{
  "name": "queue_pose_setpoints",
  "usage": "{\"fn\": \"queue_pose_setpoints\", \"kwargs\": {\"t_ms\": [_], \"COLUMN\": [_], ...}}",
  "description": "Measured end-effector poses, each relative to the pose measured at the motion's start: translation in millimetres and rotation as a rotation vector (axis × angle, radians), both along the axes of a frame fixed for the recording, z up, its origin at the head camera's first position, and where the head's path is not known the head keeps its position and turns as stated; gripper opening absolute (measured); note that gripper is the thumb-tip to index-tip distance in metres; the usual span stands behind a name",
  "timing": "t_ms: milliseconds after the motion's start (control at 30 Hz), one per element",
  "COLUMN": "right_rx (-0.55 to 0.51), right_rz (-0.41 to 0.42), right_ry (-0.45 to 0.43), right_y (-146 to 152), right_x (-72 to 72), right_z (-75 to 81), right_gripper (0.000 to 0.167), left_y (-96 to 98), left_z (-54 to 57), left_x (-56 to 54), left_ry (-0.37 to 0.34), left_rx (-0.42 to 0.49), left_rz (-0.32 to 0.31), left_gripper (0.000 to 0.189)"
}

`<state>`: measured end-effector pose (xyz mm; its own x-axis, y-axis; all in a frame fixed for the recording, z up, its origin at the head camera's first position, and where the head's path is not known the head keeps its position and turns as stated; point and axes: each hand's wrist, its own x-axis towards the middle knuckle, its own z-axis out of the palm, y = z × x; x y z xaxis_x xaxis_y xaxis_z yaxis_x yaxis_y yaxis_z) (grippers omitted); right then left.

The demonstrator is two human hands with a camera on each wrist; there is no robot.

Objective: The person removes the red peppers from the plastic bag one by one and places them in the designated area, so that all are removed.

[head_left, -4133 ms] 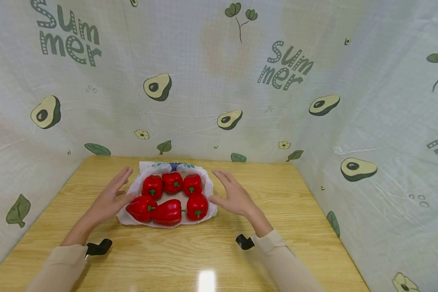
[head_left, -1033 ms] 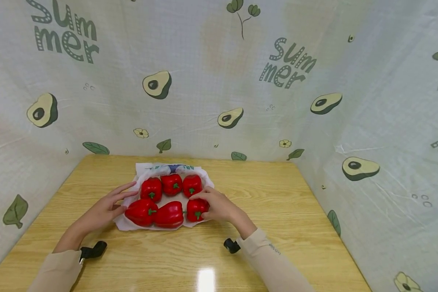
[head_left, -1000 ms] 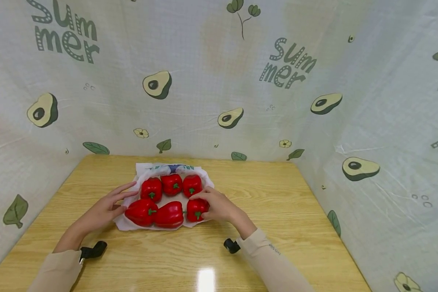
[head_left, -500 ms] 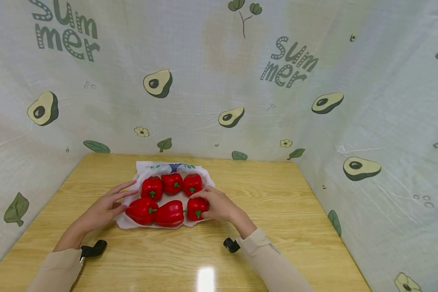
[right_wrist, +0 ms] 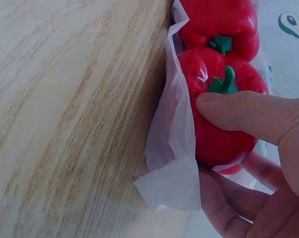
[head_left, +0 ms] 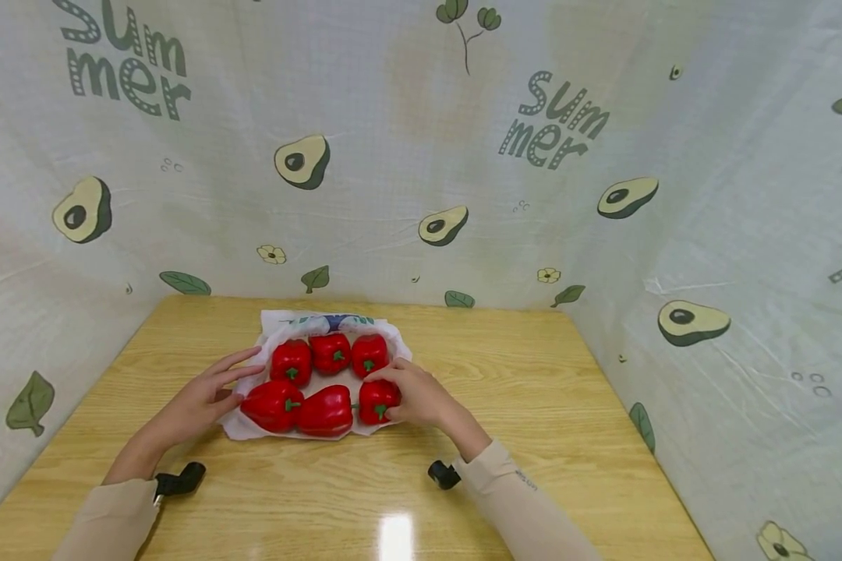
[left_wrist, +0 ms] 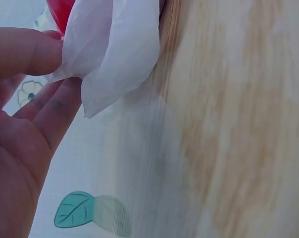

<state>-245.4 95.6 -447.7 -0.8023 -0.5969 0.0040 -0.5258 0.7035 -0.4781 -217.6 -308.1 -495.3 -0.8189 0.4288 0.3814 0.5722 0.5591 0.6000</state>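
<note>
Several glossy red bell peppers with green stems stand in two rows in a white, thin, crinkled liner (head_left: 256, 427) with print along its far edge. My right hand (head_left: 421, 396) grips the front-right bell pepper (right_wrist: 214, 134). Its thumb lies beside the stem and its other fingers reach round the far side, partly hidden. My left hand (head_left: 195, 405) is at the liner's left edge, fingers spread along it and thumb close to the front-left bell pepper (head_left: 270, 407). In the left wrist view, the thumb and fingers touch the liner's raised edge.
A light wooden table (head_left: 309, 499) bears everything. Behind and at both sides hangs a pale cloth (head_left: 372, 93) printed with avocados, leaves and "summer". Black wrist cameras stick out inward from the left sleeve (head_left: 115, 514) and the right sleeve (head_left: 519, 499).
About four seconds ago both hands were held open beside the liner. My right hand has since moved left onto the front-right bell pepper, my left hand slightly nearer me. The last second shows hardly any motion.
</note>
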Motion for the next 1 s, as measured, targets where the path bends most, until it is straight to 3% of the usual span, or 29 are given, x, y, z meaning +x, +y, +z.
{"fn": "queue_pose_setpoints", "kwargs": {"t_ms": [533, 733, 1000], "right_rx": [0.020, -0.021, -0.094], "right_rz": [0.021, 0.029, 0.063], "right_ry": [0.047, 0.004, 0.031], "right_y": [5.4, 12.2, 31.9], "right_x": [3.3, 7.2, 4.1], "right_z": [1.8, 16.7, 36.2], "right_gripper": [0.056, 0.057, 0.059], "left_y": [-0.5, -1.0, -1.7], "left_z": [0.3, 0.2, -1.9], "left_x": [-2.2, -1.1, -1.6], "left_ry": [0.024, 0.010, -0.004], "left_rx": [-0.011, -0.020, -0.013], "left_rz": [0.002, 0.014, 0.011], "left_gripper": [0.054, 0.054, 0.055]}}
